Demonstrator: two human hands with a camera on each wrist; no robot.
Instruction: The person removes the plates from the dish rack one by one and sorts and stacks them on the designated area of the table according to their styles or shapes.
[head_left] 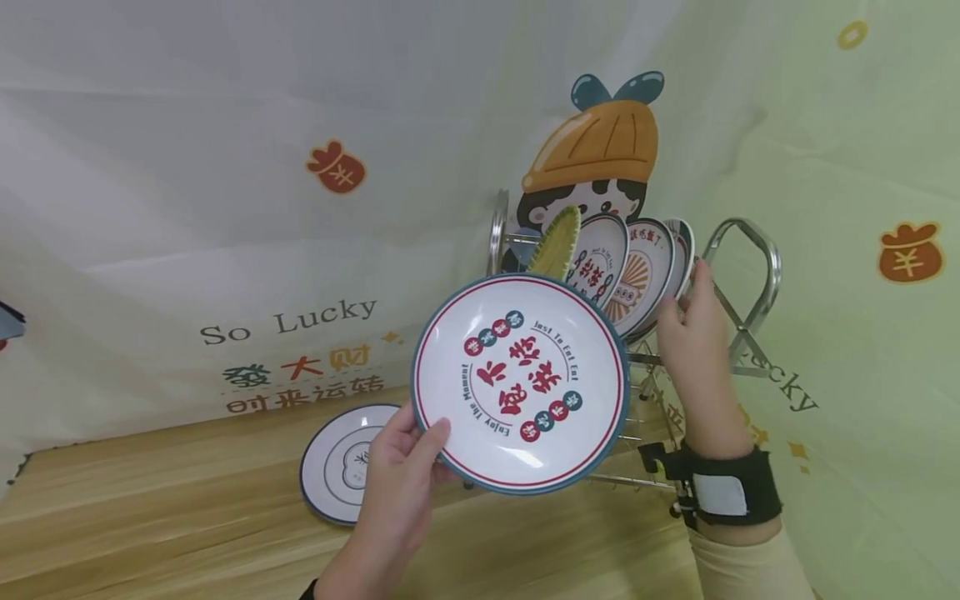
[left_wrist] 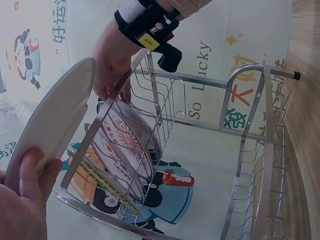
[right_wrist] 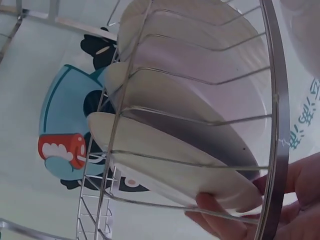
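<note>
My left hand (head_left: 405,471) grips the lower left edge of a white plate (head_left: 517,462) with a blue rim and red lettering, thumb on its face. That plate is held up in front of the dish rack (head_left: 772,287). At the rack's upper tier my right hand (head_left: 697,358) pinches the edge of the rightmost standing plate (right_wrist: 175,160), thumb and fingers on opposite sides. Beside it stand a plate with an orange ray pattern (head_left: 637,271), a plate with dark red lettering (head_left: 600,258) and a green-yellow plate (head_left: 557,243), all leaning between the wires.
A white plate with a blue rim (head_left: 330,467) lies on the wooden table (head_left: 187,517), left of the rack. Behind stands a printed cloth backdrop (head_left: 187,208). The rack's lower tier (left_wrist: 252,200) has wire slots. A dark object (head_left: 9,321) shows at the far left edge.
</note>
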